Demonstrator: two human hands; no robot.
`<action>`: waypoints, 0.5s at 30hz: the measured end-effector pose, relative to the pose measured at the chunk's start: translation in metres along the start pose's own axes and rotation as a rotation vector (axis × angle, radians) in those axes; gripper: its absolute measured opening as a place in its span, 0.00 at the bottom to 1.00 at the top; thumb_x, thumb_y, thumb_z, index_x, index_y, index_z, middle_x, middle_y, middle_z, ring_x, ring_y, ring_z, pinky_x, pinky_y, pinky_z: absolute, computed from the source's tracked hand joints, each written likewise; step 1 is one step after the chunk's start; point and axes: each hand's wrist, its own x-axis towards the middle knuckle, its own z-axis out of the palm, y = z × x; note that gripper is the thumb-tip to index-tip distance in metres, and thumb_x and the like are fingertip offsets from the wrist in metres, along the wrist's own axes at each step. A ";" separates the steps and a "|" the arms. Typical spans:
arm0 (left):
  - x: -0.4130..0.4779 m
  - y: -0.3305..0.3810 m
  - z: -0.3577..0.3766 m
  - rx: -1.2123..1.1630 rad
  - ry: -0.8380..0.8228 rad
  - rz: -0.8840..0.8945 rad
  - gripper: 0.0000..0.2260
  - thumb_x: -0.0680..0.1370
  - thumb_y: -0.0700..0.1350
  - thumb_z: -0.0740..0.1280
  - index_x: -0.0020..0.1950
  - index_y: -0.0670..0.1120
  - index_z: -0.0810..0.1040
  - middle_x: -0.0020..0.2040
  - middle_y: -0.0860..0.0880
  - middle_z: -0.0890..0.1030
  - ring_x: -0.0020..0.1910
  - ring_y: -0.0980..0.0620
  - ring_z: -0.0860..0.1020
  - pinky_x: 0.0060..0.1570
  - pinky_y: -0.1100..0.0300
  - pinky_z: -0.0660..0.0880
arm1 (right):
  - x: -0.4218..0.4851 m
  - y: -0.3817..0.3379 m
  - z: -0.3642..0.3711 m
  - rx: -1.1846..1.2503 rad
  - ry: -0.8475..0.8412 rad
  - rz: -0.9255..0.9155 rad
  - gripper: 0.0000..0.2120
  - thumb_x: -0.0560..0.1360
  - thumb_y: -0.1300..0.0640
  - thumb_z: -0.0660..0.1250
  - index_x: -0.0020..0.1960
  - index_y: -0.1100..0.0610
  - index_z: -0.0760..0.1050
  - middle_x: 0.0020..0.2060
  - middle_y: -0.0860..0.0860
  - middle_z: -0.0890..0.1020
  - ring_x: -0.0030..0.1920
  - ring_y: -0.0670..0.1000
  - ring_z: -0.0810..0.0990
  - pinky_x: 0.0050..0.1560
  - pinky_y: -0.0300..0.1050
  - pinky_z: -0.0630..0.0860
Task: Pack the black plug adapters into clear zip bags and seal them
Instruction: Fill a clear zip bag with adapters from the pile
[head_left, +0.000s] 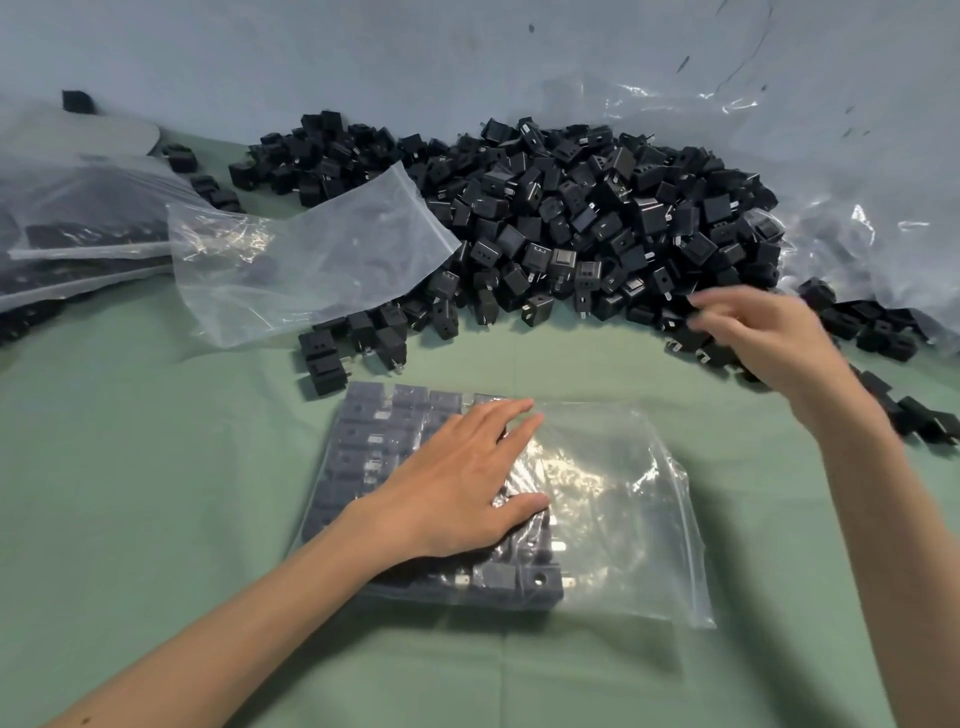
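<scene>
The part-filled zip bag is lying on the green cloth, with its packed rows under the left hand, whose straight fingers are pressing flat. The right hand is touching the loose adapter pile; it is blurred and its grip is unclear. One empty bag is lying beside the pile, whose adapters are too many to count.

Bare left hand and bare right hand on bare forearms; a small dark spot marks the left forearm.
</scene>
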 end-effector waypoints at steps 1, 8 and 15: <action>0.000 0.000 0.000 -0.005 0.001 0.002 0.35 0.78 0.66 0.51 0.79 0.51 0.45 0.78 0.56 0.46 0.76 0.58 0.43 0.69 0.57 0.42 | 0.017 -0.012 0.011 -0.096 -0.021 -0.096 0.09 0.76 0.55 0.67 0.55 0.45 0.81 0.45 0.40 0.83 0.41 0.34 0.78 0.38 0.29 0.71; -0.001 -0.002 0.000 -0.002 0.012 0.015 0.35 0.77 0.67 0.49 0.79 0.50 0.46 0.78 0.55 0.47 0.76 0.57 0.44 0.70 0.57 0.43 | 0.094 -0.026 0.136 -0.839 -0.445 -0.291 0.23 0.77 0.54 0.66 0.70 0.50 0.66 0.66 0.54 0.66 0.58 0.61 0.75 0.54 0.53 0.73; 0.000 -0.003 0.002 0.001 0.016 0.022 0.35 0.77 0.68 0.49 0.79 0.50 0.47 0.78 0.55 0.48 0.76 0.57 0.45 0.69 0.58 0.43 | 0.080 0.005 0.109 -0.635 -0.299 -0.156 0.14 0.75 0.47 0.69 0.53 0.55 0.72 0.50 0.54 0.72 0.49 0.59 0.77 0.46 0.48 0.72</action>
